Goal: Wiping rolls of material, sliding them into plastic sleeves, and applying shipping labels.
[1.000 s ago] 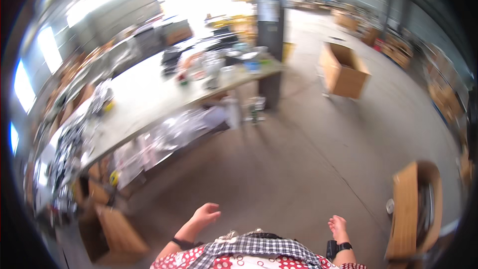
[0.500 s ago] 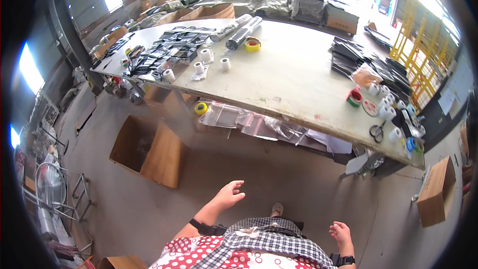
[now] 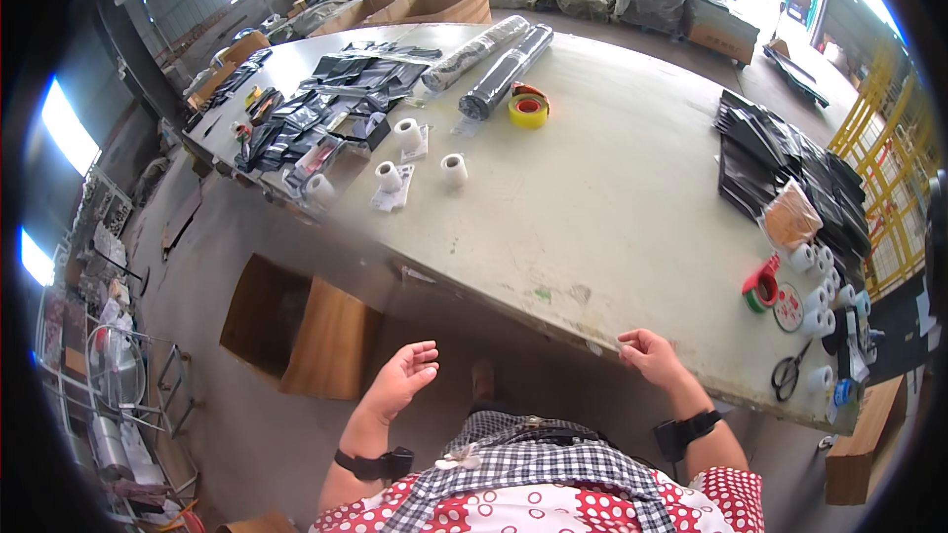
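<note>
My left hand is raised in front of the long pale worktable, its fingers partly stretched and holding nothing. At the table's near edge, my right hand hovers with loosely bent fingers and nothing visible in it; whether it touches the edge I cannot tell. Nearest on the tabletop are white label rolls, two of them with paper beneath. Behind them sit a yellow tape roll and a dark roll of film, beside a clear-wrapped roll.
Black plastic bags spread over the table's left; another black stack lies right. Near that are a red tape dispenser, more white rolls and scissors. An open cardboard box stands on the floor left; another box stands right.
I have come closer to the table, which now fills more of the view. Both hands have risen, the right one to the table edge. The items under the table are now hidden.
</note>
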Action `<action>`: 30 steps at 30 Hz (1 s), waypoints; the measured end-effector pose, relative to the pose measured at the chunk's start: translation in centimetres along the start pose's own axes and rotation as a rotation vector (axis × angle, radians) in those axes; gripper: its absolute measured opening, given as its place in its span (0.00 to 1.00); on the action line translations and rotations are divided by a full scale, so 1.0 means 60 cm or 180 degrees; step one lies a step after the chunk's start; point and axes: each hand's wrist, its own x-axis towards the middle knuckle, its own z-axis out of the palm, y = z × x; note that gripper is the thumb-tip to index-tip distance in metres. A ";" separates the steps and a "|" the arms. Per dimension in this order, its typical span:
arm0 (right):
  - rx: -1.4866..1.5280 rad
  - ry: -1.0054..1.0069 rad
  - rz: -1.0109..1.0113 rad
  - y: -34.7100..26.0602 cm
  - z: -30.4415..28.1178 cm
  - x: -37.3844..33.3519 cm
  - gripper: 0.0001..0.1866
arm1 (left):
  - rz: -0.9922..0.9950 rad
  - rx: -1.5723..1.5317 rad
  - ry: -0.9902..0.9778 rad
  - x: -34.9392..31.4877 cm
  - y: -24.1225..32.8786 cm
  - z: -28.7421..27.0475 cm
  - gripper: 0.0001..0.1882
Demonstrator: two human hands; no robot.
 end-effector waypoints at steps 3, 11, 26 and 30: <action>-0.1169 -0.0312 -0.0108 -0.112 0.004 0.094 0.13 | 0.0003 -0.0212 -0.0360 0.118 0.089 -0.059 0.27; -0.2994 -0.0021 -0.0716 -0.332 0.077 0.400 0.20 | 0.0699 0.0660 -0.0149 0.627 0.297 -0.154 0.39; -0.4458 0.1249 -0.0384 -0.302 0.119 0.779 0.24 | 0.0554 0.1473 0.0550 1.025 0.323 -0.062 0.51; -0.4113 0.2010 -0.0056 -0.296 0.066 0.685 0.29 | 0.0992 0.2380 0.0783 0.980 0.325 -0.018 0.45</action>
